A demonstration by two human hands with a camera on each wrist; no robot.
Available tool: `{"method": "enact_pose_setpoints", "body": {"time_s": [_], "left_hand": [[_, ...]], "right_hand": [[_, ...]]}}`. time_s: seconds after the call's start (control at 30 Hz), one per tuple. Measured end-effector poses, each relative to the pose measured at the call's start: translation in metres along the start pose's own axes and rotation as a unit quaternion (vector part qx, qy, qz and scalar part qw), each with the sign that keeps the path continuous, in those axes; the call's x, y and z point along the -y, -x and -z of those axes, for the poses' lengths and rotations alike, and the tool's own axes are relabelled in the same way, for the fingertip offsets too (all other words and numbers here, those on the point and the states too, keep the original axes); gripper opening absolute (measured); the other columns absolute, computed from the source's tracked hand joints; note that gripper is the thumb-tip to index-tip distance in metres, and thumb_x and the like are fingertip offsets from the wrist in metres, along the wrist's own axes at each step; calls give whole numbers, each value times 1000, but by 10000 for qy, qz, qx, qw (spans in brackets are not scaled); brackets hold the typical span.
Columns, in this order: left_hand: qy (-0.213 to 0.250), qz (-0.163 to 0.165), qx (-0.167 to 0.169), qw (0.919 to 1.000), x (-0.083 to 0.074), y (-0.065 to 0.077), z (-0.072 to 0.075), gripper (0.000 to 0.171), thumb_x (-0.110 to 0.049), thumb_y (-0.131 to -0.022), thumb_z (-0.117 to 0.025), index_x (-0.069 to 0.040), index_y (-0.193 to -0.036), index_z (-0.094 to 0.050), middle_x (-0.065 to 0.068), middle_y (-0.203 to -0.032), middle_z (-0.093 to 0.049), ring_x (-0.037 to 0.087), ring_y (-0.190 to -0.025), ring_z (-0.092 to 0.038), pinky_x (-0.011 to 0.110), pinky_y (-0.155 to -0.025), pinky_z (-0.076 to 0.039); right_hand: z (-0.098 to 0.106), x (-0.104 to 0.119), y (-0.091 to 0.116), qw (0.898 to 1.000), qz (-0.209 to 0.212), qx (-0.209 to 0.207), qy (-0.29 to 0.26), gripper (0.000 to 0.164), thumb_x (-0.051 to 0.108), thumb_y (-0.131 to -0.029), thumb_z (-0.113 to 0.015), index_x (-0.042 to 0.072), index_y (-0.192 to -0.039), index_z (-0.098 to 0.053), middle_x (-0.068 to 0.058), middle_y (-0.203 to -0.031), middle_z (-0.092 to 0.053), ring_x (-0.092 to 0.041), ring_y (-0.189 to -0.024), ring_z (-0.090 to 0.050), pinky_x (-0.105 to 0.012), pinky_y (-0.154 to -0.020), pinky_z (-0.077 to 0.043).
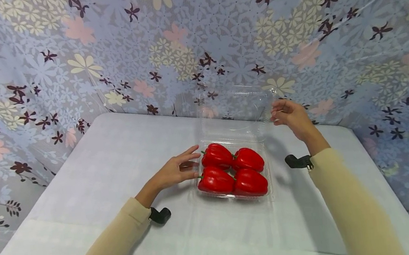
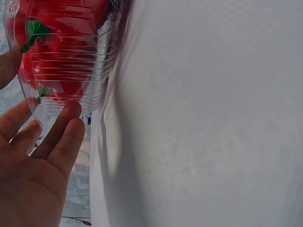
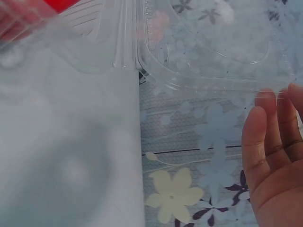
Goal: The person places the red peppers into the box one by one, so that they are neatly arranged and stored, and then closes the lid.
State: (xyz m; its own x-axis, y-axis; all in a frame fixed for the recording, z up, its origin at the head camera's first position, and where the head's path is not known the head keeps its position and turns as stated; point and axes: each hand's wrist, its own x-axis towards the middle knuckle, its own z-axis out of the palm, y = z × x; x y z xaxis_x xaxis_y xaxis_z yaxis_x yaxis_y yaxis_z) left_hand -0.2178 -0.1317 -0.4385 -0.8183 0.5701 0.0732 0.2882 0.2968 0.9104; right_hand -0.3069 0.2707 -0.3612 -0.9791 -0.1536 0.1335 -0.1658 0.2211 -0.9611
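Several red bell peppers (image 1: 219, 179) with green stems sit in a clear plastic clamshell container (image 1: 268, 166) on the white-covered table. Its see-through lid (image 1: 228, 122) stands raised at the far side. My left hand (image 1: 173, 171) is at the container's left side; in the left wrist view, its extended fingers (image 2: 66, 137) touch the ribbed wall, with the thumb near the rim. With thumb and fingertips, my right hand (image 1: 294, 119) pinches the lid's outer right edge. In the right wrist view that lid edge (image 3: 213, 89) runs to the fingertips (image 3: 267, 97).
A white cloth (image 1: 116, 154) covers the table, whose far edge lies just behind the container. Floral fabric (image 1: 123, 48) hangs behind and along the sides. A black wrist device (image 1: 160, 215) is strapped on the left arm, another (image 1: 297, 161) on the right.
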Motion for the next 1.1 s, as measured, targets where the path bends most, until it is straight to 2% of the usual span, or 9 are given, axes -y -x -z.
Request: {"method": "enact_pose_setpoints", "body": {"time_s": [0.1,0.37,0.57,0.8,0.97,1.1], "left_hand": [[0,-7,11,10000,1,0,0,64,-11,-89,-72,-2,-147,-46,10,-166,-24,37,-132,-56,49,-111,-46],[-36,-39,49,10000,0,-2,1,64,-11,-89,-72,-3,-147,-46,10,-166,-24,37,-132,-56,49,-111,-45],[-37,-68,29,10000,1,-2,0,63,-11,-90,-71,-1,-147,-46,12,-166,-25,38,-131,-56,49,-111,-45],[93,25,-17,10000,0,1,-1,64,-9,-88,-73,-2,-146,-47,7,-166,-25,37,-132,-56,49,-111,-45],[-1,4,47,10000,1,0,0,64,-11,-89,-72,-1,-147,-46,8,-166,-24,37,-131,-57,48,-112,-45],[-80,-21,51,10000,1,0,0,64,-10,-90,-72,0,-147,-46,8,-166,-24,37,-131,-57,48,-112,-45]], "right_hand": [[2,4,3,9994,31,59,341,17,11,-98,-60,19,-113,-60,8,-95,-63,-2,-82,-68,-17,-71,-60],[5,9,13,9966,224,128,779,14,16,-100,-59,21,-114,-60,15,-93,-64,1,-84,-69,-18,-72,-60],[2,14,23,9938,326,31,1062,13,18,-100,-58,13,-111,-61,13,-93,-64,0,-86,-68,-18,-73,-60],[-1,19,34,9901,350,62,1360,24,26,-102,-56,7,-114,-62,14,-93,-66,1,-88,-67,-16,-76,-59],[-1,23,43,9860,353,114,1623,33,33,-104,-50,6,-120,-60,17,-100,-64,6,-94,-65,-11,-81,-55],[-1,29,50,9797,357,79,1969,38,35,-105,-47,3,-123,-59,7,-108,-65,7,-96,-62,-11,-80,-54]]}}
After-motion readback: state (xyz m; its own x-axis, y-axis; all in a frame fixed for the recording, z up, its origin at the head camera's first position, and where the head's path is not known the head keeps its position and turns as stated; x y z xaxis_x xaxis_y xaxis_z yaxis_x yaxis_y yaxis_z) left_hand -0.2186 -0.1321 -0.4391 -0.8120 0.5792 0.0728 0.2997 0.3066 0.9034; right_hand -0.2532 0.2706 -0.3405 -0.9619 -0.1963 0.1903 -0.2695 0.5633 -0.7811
